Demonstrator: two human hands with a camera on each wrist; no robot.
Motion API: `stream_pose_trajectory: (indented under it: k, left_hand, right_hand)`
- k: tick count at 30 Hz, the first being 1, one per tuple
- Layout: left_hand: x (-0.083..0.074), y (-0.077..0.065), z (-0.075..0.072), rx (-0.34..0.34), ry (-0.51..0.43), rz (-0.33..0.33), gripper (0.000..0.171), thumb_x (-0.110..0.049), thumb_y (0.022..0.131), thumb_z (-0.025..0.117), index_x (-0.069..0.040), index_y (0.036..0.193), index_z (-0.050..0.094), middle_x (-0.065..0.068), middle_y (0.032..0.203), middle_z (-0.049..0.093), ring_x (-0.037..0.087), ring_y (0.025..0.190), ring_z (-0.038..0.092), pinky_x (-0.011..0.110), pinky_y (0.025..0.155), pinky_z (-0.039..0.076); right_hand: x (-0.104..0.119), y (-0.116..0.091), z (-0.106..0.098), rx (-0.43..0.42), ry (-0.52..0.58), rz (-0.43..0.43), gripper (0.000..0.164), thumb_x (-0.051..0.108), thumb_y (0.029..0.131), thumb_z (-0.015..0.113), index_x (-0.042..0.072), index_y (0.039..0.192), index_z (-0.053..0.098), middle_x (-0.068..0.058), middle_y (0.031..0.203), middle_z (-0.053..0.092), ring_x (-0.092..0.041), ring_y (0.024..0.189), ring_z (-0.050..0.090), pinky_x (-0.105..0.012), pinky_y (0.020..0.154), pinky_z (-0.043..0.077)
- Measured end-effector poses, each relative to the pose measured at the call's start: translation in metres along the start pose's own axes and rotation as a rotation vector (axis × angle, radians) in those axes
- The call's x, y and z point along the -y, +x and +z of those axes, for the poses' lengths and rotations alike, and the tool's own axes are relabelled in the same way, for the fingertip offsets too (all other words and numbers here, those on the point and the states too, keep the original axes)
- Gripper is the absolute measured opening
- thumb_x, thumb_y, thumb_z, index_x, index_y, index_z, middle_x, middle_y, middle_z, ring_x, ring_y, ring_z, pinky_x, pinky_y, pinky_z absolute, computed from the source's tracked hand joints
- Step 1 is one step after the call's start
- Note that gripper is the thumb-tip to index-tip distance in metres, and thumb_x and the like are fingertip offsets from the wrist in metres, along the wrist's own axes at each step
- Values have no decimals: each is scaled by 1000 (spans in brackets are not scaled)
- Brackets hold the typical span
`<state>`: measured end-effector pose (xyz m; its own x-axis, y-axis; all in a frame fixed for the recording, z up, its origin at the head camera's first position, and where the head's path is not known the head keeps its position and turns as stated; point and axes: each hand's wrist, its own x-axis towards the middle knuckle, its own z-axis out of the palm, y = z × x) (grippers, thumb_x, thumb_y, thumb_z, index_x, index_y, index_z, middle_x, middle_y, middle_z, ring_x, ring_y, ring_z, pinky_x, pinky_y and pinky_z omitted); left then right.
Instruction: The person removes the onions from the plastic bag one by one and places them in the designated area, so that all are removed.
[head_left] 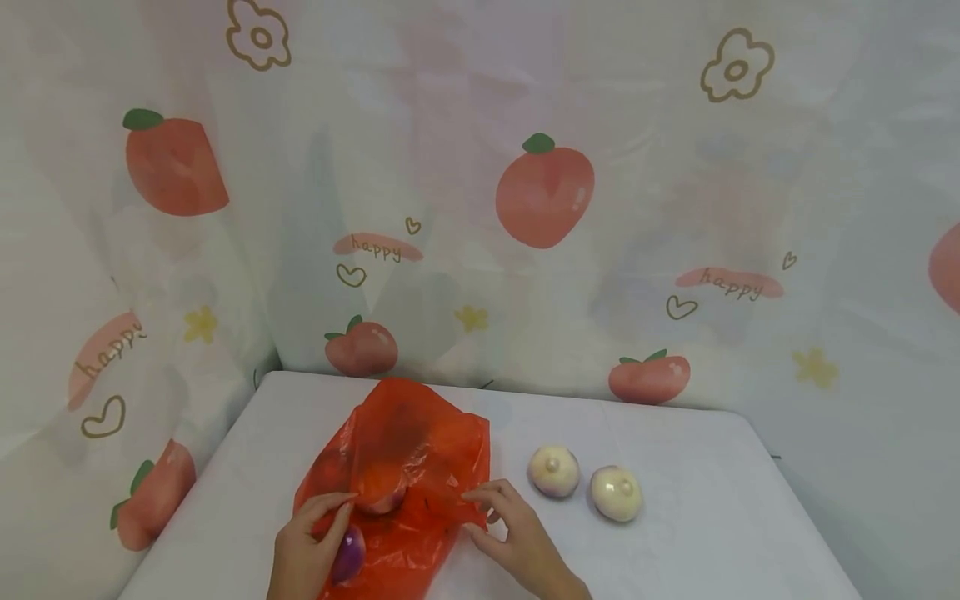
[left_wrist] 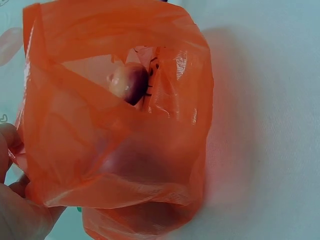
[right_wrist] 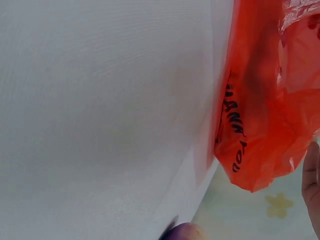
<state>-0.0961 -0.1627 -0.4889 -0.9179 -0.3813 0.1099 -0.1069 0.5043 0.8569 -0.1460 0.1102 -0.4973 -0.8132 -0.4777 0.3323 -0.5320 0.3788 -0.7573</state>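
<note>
A red-orange plastic bag [head_left: 420, 433] lies on the table with its mouth towards me. My left hand [head_left: 306, 542] pinches the left side of its rim between thumb and fingers. At the right side, my right hand [head_left: 517, 533] pinches the rim. Through the opening shows a purple-and-white onion [left_wrist: 131, 82]; darker round shapes show dimly through the plastic. A purple onion [head_left: 349, 554] sits beside my left thumb; whether it is inside the bag I cannot tell. To the right of my right hand are two pale onions, the nearer onion [head_left: 553, 472] and the farther-right onion [head_left: 617, 493].
A white-covered table [head_left: 690, 533] carries everything. Behind and to the left hangs a printed cloth [head_left: 450, 150] with peaches, hearts and "happy" lettering. Its folds meet the table's back edge.
</note>
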Motion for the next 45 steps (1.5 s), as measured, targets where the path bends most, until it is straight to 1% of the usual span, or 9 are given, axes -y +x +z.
stream_pose_trajectory:
  k: [5, 10, 13, 17, 20, 25, 35, 37, 45]
  left_hand:
    - [-1, 0, -1, 25, -17, -24, 17, -13, 89, 66, -12, 105, 72, 3, 101, 66, 22, 94, 62, 41, 80, 52]
    - [-3, -2, -1, 34, -27, -27, 18, -12, 89, 66, -11, 106, 72, 5, 102, 65, 24, 95, 61, 43, 80, 52]
    - [-3, -2, 0, 28, -28, -10, 18, -11, 89, 67, -11, 105, 72, 5, 102, 66, 24, 95, 61, 43, 81, 52]
    - [-2, -1, 2, 21, -17, 0, 17, -11, 88, 67, -12, 104, 72, 3, 101, 66, 22, 95, 61, 42, 83, 51]
    - [-3, -1, 3, 14, -9, 1, 17, -11, 88, 67, -13, 104, 72, 2, 100, 66, 21, 95, 61, 42, 84, 50]
    - [-4, -1, 3, 10, -7, -6, 17, -11, 88, 67, -13, 104, 72, 2, 101, 66, 21, 95, 61, 43, 84, 50]
    - [-2, -3, 6, 19, -11, -8, 17, -12, 88, 67, -13, 105, 72, 3, 102, 66, 22, 96, 61, 44, 85, 50]
    - [-2, -4, 6, 22, -13, -10, 17, -12, 89, 66, -13, 105, 72, 3, 102, 66, 23, 97, 61, 45, 84, 50]
    - [-3, -4, 6, 12, -20, 4, 17, -11, 88, 67, -11, 104, 72, 3, 102, 66, 23, 95, 62, 44, 84, 50]
  right_hand:
    - [4, -1, 1, -29, 48, -111, 27, 23, 91, 65, 17, 117, 61, 4, 107, 58, -13, 82, 55, -28, 70, 53]
    - [9, 1, 5, 44, 95, -248, 29, 15, 92, 63, 17, 120, 58, 5, 107, 58, -10, 85, 54, -25, 70, 52]
    - [11, 1, 9, 94, 113, -271, 31, 15, 92, 63, 21, 122, 56, 8, 109, 57, -11, 87, 55, -25, 72, 52]
    - [10, 1, 15, 112, 96, -300, 31, 17, 92, 63, 18, 122, 56, 3, 110, 58, -13, 88, 56, -24, 74, 51]
    - [9, 1, 19, 125, 63, -212, 31, 24, 93, 62, 19, 122, 56, 2, 112, 57, -13, 91, 57, -24, 78, 50]
    - [15, 5, 25, 210, 34, 44, 38, 36, 92, 60, 17, 126, 56, 5, 123, 55, -17, 106, 54, -31, 90, 48]
    - [24, 18, 44, 301, 19, 345, 46, 42, 88, 65, 24, 129, 54, 12, 124, 54, -12, 111, 51, -44, 92, 46]
    - [26, 21, 49, 300, 4, 354, 46, 43, 87, 65, 24, 128, 55, 12, 122, 53, -12, 109, 51, -44, 91, 47]
    - [32, 43, 65, 254, -97, 198, 42, 34, 88, 67, 21, 126, 54, 9, 118, 56, -10, 105, 51, -34, 91, 48]
